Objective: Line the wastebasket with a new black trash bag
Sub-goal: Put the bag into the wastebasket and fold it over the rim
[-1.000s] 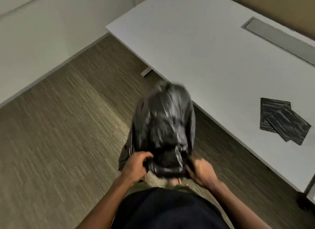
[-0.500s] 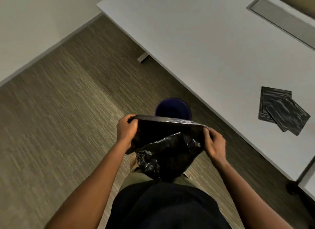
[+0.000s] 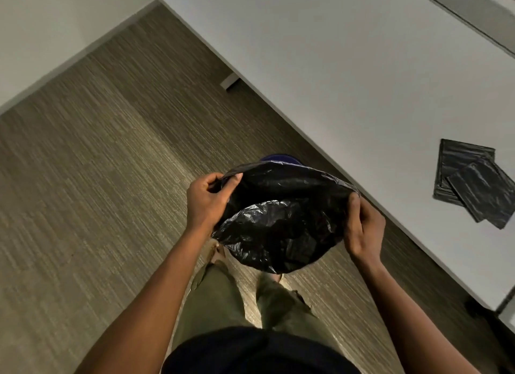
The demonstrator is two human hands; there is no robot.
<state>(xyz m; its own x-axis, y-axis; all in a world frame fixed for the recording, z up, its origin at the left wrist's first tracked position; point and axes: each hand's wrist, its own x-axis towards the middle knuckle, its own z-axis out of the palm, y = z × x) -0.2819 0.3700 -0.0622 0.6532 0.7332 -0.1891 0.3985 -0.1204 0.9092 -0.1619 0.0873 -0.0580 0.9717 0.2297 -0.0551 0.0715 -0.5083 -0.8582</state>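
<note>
I hold a black trash bag in front of me with its mouth spread wide. My left hand pinches the left side of the rim and my right hand grips the right side. The bag's body hangs down between my hands, above my legs. Just beyond the bag's far rim, a sliver of the dark blue wastebasket shows on the floor beside the desk edge; the bag hides most of it.
A white desk runs diagonally across the right, with two folded black bags lying on it and a grey cable hatch at the far corner. Carpeted floor lies to the left, with a wall beyond.
The bag was ballooned up in front of me; it has since dropped and its mouth has been pulled wider between my hands. The bag now covers more of the wastebasket.
</note>
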